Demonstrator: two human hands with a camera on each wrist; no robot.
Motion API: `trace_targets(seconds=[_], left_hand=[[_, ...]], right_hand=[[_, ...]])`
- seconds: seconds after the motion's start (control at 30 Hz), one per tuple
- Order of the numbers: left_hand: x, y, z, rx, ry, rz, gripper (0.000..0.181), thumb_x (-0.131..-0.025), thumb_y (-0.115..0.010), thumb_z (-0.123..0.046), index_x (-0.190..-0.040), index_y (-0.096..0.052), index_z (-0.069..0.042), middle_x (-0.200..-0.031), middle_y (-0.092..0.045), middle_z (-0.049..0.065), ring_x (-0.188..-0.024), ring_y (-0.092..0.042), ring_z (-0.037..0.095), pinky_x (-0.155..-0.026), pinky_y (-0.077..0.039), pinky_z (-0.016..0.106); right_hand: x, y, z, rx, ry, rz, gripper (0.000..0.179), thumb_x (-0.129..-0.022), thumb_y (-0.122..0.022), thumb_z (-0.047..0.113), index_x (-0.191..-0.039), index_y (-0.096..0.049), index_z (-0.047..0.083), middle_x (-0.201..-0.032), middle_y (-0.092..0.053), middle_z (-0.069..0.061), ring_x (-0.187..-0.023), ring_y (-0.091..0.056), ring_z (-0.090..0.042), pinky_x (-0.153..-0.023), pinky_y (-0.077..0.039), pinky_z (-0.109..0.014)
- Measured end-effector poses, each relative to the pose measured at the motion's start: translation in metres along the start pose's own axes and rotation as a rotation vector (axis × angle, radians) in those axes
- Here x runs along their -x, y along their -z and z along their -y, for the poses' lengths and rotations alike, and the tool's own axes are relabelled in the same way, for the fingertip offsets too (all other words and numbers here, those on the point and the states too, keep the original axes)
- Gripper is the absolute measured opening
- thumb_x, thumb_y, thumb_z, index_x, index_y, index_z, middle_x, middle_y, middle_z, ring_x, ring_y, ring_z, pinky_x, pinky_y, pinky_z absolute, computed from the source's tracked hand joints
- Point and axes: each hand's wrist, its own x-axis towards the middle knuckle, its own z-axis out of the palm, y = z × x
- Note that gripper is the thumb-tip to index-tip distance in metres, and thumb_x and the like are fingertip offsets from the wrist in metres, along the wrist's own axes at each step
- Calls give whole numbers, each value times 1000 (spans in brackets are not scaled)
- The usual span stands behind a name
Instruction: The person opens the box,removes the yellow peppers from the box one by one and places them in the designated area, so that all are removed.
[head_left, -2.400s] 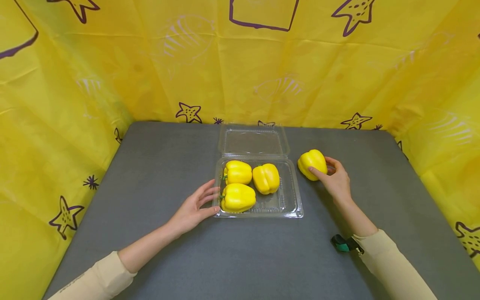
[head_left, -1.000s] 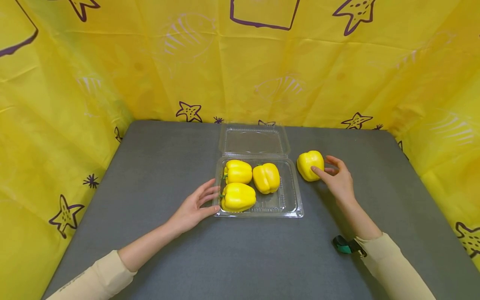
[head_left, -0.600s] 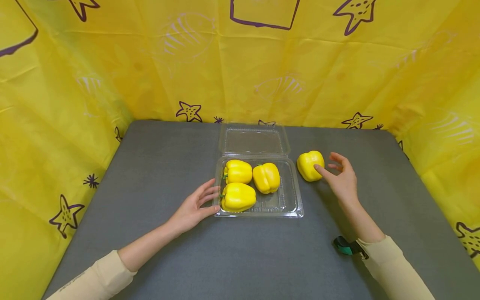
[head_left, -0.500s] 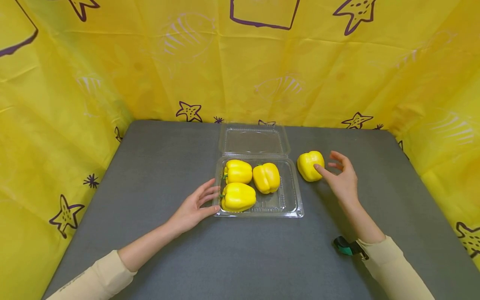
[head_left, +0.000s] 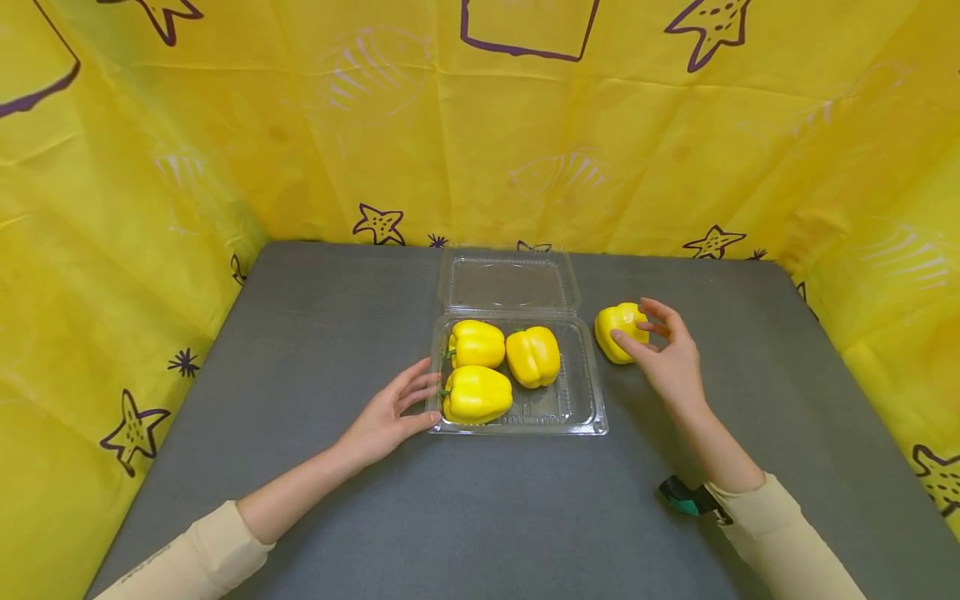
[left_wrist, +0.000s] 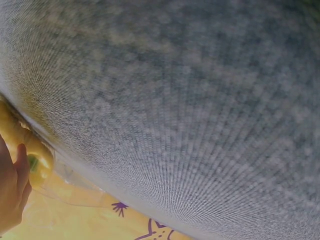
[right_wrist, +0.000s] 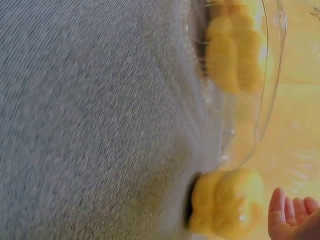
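Note:
A clear plastic clamshell container lies in the middle of the table with its lid folded back. Three yellow bell peppers sit in it: one at the back left, one at the front left, one to the right. My left hand touches the container's left edge, its fingers spread and fairly straight. A further yellow bell pepper stands on the table just right of the container. Over its right side hovers my right hand, fingers loosely bent; the right wrist view shows a gap between them.
The grey tabletop spreads around the container. Behind and on both sides hangs a yellow curtain with starfish and fish drawings. A dark strap with a green part sits at the right sleeve's cuff.
My right hand has let go of the bell pepper, drawn back to the right, then come back left over it. The pepper has barely shifted. My left hand and the container stay put.

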Motion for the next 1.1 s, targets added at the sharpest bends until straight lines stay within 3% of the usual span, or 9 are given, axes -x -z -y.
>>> trace_targets(seconds=[0.37,0.57,0.8,1.1], left_hand=[[-1,0,2,8,6,5,79,-90,-69,-6,-153,-23,-5,-147,-42,19,-134,-43,33,-102,-44,39],[0,1,0,13,-7,6,79,-89,-69,-5,-153,-23,-4,-147,-42,20,-134,-43,34,-103,-43,43],[0,1,0,8,-23,8,79,-89,-69,-3,-153,-22,-1,-147,-41,23,-133,-43,36,-103,-43,44],[1,1,0,3,-16,8,78,-90,-68,-4,-153,-21,0,-147,-40,23,-134,-42,36,-104,-41,45]], right_hand=[[4,-14,7,-55,108,70,66,-85,-78,24,-141,-46,9,-136,-52,-9,-115,-51,-23,-85,-47,-14],[7,-21,12,-104,140,124,66,-85,-78,19,-142,-45,10,-137,-49,-13,-118,-50,-30,-84,-49,-14],[10,-28,16,-152,148,221,67,-83,-79,16,-141,-45,13,-139,-45,-6,-120,-45,-33,-87,-51,-21],[12,-37,16,-113,189,298,73,-82,-81,15,-144,-42,12,-145,-42,-9,-123,-45,-31,-88,-50,-23]])
